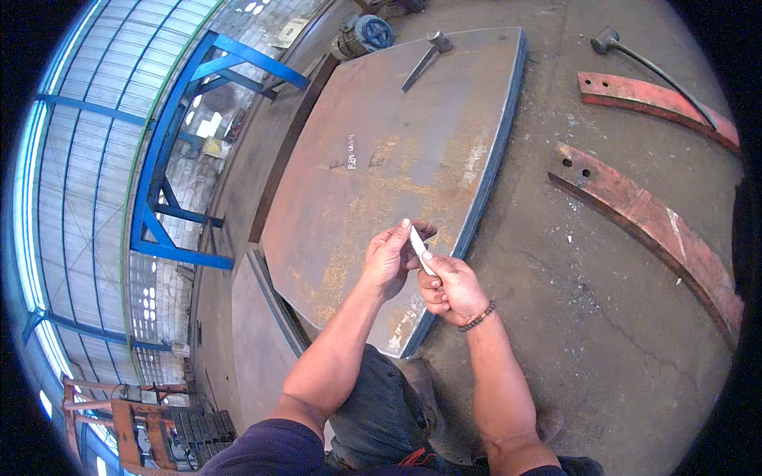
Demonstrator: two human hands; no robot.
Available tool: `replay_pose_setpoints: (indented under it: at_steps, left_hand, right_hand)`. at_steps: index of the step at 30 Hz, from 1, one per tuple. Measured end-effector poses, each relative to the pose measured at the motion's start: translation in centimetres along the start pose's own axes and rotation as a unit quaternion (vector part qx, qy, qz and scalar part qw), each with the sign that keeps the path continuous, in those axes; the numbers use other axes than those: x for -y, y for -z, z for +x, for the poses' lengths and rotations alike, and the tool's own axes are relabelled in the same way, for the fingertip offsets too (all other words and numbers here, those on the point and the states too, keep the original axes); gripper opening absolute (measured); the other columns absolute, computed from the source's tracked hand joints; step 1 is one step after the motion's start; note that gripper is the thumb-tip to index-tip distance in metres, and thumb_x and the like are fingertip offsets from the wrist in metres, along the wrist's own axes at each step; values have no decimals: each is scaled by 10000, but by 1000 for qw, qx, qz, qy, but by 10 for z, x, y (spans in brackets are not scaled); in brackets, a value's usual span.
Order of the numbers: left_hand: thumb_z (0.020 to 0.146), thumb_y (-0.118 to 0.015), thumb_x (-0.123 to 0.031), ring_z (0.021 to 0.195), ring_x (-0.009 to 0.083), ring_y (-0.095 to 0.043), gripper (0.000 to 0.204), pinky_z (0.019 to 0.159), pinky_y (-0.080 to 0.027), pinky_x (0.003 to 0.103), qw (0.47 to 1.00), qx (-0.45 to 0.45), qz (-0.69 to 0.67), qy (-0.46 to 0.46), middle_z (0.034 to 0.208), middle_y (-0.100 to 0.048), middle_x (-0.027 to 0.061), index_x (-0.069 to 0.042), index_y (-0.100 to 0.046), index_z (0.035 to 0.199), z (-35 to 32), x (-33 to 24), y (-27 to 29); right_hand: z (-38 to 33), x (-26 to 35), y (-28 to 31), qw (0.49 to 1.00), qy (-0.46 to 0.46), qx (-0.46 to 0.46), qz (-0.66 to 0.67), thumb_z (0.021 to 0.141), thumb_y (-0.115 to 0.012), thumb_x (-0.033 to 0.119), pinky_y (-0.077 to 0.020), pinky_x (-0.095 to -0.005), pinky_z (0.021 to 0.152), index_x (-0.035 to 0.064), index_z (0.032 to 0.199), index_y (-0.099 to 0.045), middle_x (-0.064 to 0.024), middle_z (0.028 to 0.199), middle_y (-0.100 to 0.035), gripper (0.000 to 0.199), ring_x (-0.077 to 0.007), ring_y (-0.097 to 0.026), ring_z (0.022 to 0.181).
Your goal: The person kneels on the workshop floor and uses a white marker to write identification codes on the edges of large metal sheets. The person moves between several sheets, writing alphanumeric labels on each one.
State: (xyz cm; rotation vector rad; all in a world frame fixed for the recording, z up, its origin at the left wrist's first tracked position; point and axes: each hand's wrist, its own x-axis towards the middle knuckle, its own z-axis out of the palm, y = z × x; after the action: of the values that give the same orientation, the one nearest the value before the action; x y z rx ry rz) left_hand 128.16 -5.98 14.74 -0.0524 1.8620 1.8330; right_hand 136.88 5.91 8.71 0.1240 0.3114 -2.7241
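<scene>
In my right hand (455, 292) is a slim, pale, blade-shaped piece (419, 247) with a pointed upper end. My fingers wrap its lower part, and the thumb lies along it. My left hand (389, 258) is closed beside the pointed end, thumb up, with its fingers curling behind the piece. Whatever the left fingers may hold is hidden. Both hands are above the near part of a large, thick steel plate (357, 206), rust-brown with yellowish patches and a small white handwritten mark.
A hammer (429, 59) lies on the plate's far end, near an electric motor (365, 36). On the concrete floor to the right are a long-handled sledgehammer (635, 59) and curved red steel bars (635, 206). A blue steel frame (163, 182) stands left; another plate (262, 333) lies nearer.
</scene>
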Motion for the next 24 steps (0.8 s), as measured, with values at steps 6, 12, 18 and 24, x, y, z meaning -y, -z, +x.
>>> replay_pose_setpoints:
  at_steps: [6,12,18,24]
  left_hand:
    - [985,-584,-346,565,65,-503,323,475,-361,229,995,-71,-27,-61,899,-704,77,-39,-673,933,5,3,11]
    - [999,-538,-363,981,243,-597,366,874,-467,393,989,-146,17,-17,1038,-670,154,-19,-661,981,14,-11,21]
    - [1013,-483,-425,916,211,-606,394,778,-445,383,933,-354,66,9,1008,-679,97,-67,-648,988,33,-30,65]
    - [1030,-479,-305,929,210,-658,300,774,-530,418,948,-305,-20,-91,1036,-655,103,-68,-589,1177,42,-16,69]
  right_hand:
    - [17,-13,-17,998,9,-52,-28,1002,-561,336,-236,-204,383,85,922,-587,70,638,-385,265,-28,-312,451]
    - [47,-23,-31,974,85,-109,-180,1010,-545,320,-296,-230,373,81,833,-536,49,623,-437,298,-50,-379,439]
    - [31,-29,-21,972,45,-119,-195,1024,-524,271,-255,-217,382,36,950,-618,62,617,-418,264,-30,-362,454]
    - [20,5,47,872,243,-296,-306,1013,-525,235,-442,-286,508,64,1293,-553,-26,746,-585,329,-91,-515,575]
